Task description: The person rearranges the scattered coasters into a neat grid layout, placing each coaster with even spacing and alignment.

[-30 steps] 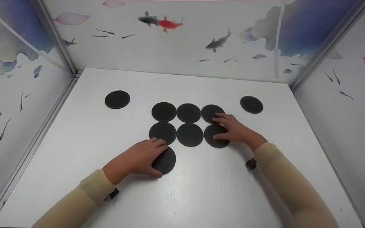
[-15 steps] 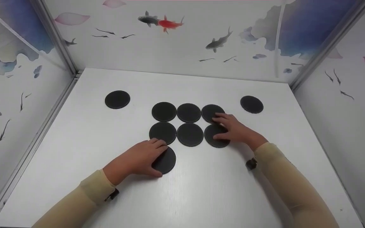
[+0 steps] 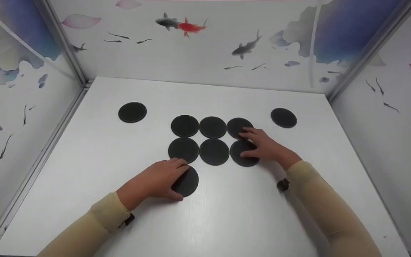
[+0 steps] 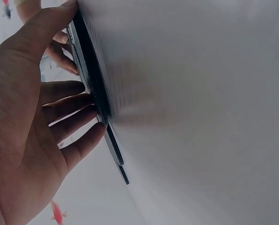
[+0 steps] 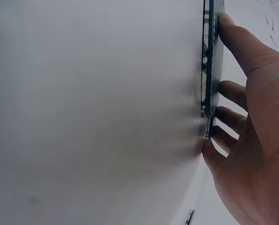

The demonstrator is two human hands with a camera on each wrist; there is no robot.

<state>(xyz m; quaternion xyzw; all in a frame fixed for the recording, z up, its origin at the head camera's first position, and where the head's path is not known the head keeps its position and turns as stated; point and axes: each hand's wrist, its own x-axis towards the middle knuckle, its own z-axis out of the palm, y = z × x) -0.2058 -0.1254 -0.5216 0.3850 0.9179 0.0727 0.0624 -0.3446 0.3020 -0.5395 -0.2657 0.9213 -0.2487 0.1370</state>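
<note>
In the head view my left hand (image 3: 159, 180) spans a black round coaster (image 3: 188, 182) lying flat on the table. Its thumb sits at the near edge and its fingers at the far edge, holding it between them. Just beyond lies the left coaster (image 3: 183, 150) of a two-row block. My right hand (image 3: 268, 145) rests on the block's right end, its thumb on the near coaster (image 3: 243, 157) and its fingertips on the far one (image 3: 237, 125). In the right wrist view the fingers (image 5: 230, 91) touch the coasters from above without curling round them.
The block's middle coasters (image 3: 214, 151) lie between my hands. Two separate coasters lie farther out, one at the back left (image 3: 132, 112) and one at the back right (image 3: 283, 117). Printed white walls (image 3: 205, 53) close off the table (image 3: 227, 214) at the back and sides.
My left hand and the coaster it holds have shifted very slightly toward me, away from the block. The right hand and the other coasters have stayed put.
</note>
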